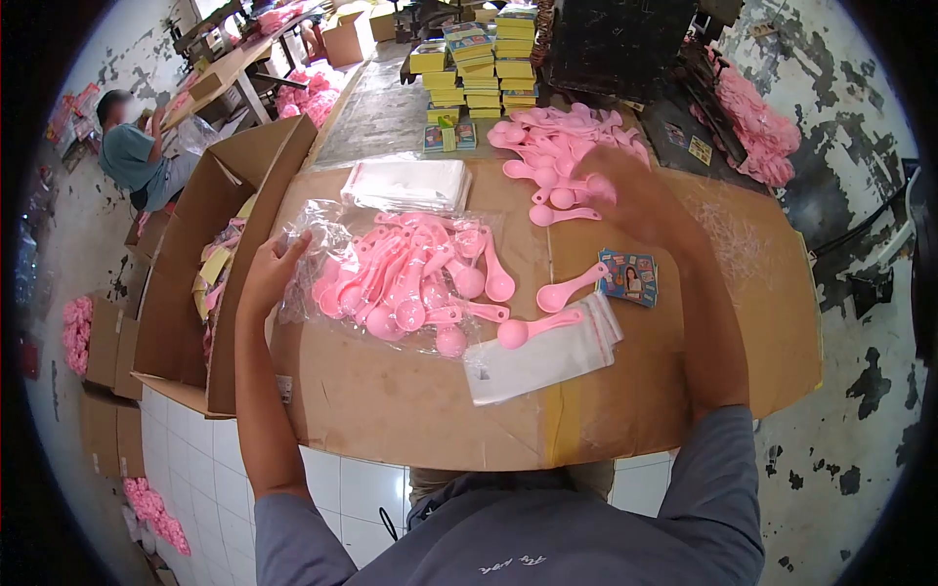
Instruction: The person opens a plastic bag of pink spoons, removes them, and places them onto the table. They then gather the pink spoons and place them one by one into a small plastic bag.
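Pink measuring spoons lie heaped on a clear plastic bag at the table's centre left. My left hand is at the bag's left edge, fingers apart. Over the right side of a second pink spoon pile is my right hand, blurred, its fingers hard to make out. Two loose spoons rest nearer me, one beside a small stack of printed cards, the other on flat clear bags. More clear bags are stacked behind the left heap.
An open cardboard box stands along the table's left edge. Yellow-edged card stacks rise at the back, beside a black machine. Thin clear scraps lie at the right. Another person sits at the far left.
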`<state>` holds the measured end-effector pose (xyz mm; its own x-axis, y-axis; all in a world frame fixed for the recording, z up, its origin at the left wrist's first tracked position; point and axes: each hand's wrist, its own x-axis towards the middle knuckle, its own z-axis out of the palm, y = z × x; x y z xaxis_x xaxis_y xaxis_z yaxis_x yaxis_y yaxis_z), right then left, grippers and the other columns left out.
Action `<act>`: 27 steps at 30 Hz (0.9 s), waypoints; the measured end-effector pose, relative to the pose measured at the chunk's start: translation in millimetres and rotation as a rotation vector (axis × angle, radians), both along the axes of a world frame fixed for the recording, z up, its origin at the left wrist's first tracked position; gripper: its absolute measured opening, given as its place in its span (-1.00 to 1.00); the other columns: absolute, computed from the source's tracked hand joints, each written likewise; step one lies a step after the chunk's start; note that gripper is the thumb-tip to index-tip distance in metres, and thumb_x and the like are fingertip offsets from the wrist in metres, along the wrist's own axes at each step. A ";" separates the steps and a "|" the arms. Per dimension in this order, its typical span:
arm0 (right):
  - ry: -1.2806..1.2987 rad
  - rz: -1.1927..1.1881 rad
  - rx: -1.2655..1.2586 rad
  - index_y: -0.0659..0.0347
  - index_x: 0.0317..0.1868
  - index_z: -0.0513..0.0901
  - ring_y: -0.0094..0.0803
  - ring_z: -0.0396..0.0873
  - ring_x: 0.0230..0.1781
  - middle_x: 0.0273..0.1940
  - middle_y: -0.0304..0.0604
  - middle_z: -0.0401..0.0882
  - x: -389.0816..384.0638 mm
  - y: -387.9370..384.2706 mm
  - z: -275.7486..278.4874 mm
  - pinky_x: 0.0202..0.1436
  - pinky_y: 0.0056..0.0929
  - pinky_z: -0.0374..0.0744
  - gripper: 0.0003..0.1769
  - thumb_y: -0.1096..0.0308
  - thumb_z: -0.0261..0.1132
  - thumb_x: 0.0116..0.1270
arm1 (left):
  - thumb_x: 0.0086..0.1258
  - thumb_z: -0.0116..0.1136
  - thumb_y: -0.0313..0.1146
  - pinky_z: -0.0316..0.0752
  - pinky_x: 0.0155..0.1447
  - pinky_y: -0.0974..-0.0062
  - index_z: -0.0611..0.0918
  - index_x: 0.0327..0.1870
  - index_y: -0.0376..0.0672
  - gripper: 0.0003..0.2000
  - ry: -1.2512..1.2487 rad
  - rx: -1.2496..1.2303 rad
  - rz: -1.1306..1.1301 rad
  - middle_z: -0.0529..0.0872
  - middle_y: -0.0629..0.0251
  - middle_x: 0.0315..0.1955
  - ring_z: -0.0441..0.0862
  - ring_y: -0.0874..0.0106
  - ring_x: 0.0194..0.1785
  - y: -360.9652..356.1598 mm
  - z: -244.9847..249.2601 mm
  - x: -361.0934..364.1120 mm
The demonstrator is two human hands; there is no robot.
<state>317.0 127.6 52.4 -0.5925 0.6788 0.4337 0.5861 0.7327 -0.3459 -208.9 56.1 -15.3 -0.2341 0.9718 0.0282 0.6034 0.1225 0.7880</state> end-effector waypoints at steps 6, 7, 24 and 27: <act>-0.452 0.234 -0.468 0.26 0.00 0.69 -0.04 0.66 -0.04 -0.13 -0.01 0.65 -28.2 -39.9 -0.3 -0.01 -0.15 0.59 -0.67 0.37 0.45 0.23 | 0.51 0.29 0.10 0.40 -0.25 0.49 0.71 -0.24 -0.29 -0.50 -0.049 0.023 -0.024 0.62 0.42 -0.45 0.47 0.61 -0.35 -3.5 4.5 7.3; -0.444 0.245 -0.414 0.24 -0.04 0.70 -0.06 0.66 -0.02 -0.14 -0.03 0.64 -29.4 -34.1 -16.9 -0.02 -0.16 0.58 -0.67 0.32 0.46 0.21 | 0.51 0.29 0.10 0.40 -0.25 0.49 0.71 -0.24 -0.29 -0.50 -0.044 0.019 -0.029 0.63 0.42 -0.44 0.47 0.61 -0.35 -4.2 5.6 7.9; -0.443 0.173 -0.417 0.27 -0.16 0.70 0.03 0.68 -0.25 -0.27 0.08 0.72 -29.6 -48.8 29.2 -0.12 -0.07 0.59 -0.72 0.23 0.42 0.27 | 0.48 0.29 0.15 0.42 -0.27 0.47 0.72 -0.21 -0.31 -0.46 -0.005 0.031 -0.017 0.61 0.42 -0.49 0.49 0.60 -0.38 -0.9 -1.3 0.4; -0.204 0.044 -0.240 0.25 -0.09 0.68 -0.02 0.68 -0.17 -0.23 0.07 0.71 2.1 -13.3 10.4 -0.11 -0.15 0.59 -0.71 0.22 0.41 0.31 | 0.48 0.29 0.15 0.40 -0.29 0.47 0.71 -0.24 -0.30 -0.46 -0.014 0.037 -0.017 0.60 0.43 -0.50 0.47 0.60 -0.39 -3.6 1.4 5.3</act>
